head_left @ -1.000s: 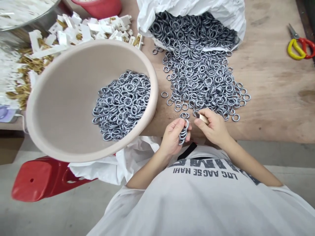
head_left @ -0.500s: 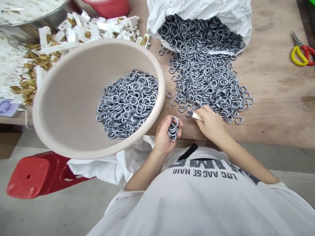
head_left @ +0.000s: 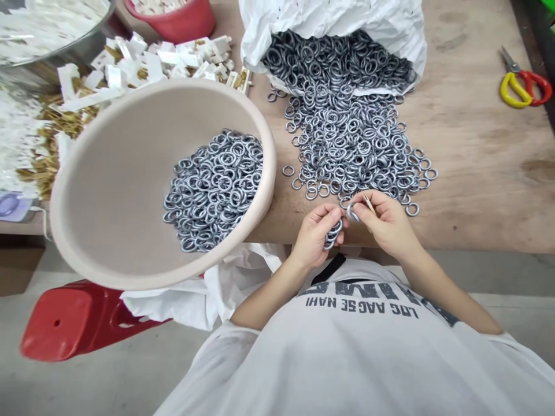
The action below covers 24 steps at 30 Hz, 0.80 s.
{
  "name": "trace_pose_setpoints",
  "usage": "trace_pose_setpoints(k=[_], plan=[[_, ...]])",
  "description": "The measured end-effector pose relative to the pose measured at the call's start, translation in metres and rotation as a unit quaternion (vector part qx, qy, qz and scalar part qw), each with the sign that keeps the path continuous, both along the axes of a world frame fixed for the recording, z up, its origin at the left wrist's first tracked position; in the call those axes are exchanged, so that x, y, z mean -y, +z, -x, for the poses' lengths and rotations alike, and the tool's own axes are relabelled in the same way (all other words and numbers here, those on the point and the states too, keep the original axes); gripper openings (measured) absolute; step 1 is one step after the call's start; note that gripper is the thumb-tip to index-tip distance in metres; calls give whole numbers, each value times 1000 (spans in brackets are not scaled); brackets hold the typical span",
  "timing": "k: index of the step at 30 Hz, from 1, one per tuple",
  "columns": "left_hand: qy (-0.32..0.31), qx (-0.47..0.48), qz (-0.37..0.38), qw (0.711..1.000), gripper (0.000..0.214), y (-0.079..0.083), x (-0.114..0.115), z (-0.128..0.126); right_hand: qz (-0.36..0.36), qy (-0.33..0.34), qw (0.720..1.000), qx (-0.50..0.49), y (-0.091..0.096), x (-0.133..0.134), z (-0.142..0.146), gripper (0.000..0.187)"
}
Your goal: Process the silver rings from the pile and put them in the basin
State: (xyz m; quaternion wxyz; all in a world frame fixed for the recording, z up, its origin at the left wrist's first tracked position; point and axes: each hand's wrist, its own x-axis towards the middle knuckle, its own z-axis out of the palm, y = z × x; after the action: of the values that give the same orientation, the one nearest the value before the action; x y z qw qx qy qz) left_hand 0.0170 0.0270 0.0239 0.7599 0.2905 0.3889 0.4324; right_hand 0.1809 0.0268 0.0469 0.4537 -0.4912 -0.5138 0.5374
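Observation:
My left hand (head_left: 315, 231) is closed around several grey metal rings (head_left: 333, 236), just past the table's front edge. Close beside it, my right hand (head_left: 387, 224) pinches a single metal ring (head_left: 352, 212) between thumb and fingers. A thin cream-coloured tool (head_left: 368, 203) also sticks out of the right hand; its tip is too small to make out. Right behind both hands lies a spread heap of the same rings (head_left: 347, 138), spilling from a white sack (head_left: 329, 14). To the left, a big beige basin (head_left: 104, 167) holds another pile of rings (head_left: 217, 190).
Scissors with yellow and red handles (head_left: 522, 86) lie at the far right of the wooden table (head_left: 472, 173). White and gold plastic parts (head_left: 151, 63) are heaped behind the basin, near a red bowl (head_left: 182, 20) and a metal tub (head_left: 65, 52). A red stool (head_left: 60, 323) stands below.
My left hand has moved right, close to my right hand, with its rings. My right hand has drawn a ring from the heap's edge, and the tool in it has turned.

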Motion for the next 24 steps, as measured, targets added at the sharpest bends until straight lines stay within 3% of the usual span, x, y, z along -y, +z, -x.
trace_pose_setpoints(k=[5, 11, 18, 24], plan=[[-26, -2, -11, 1000, 36, -7, 3, -14, -3, -2, 1000, 21, -4, 5, -6, 14], [-29, -45, -34, 998, 36, -9, 3, -16, -60, 0, 992, 108, -7, 4, -13, 14], [21, -146, -101, 984, 39, -5, 3, -10, -7, 33, 998, 54, -7, 3, -8, 15], [6, -161, -109, 981, 36, -5, 4, -5, -15, -40, 998, 39, -10, 6, 3, 17]])
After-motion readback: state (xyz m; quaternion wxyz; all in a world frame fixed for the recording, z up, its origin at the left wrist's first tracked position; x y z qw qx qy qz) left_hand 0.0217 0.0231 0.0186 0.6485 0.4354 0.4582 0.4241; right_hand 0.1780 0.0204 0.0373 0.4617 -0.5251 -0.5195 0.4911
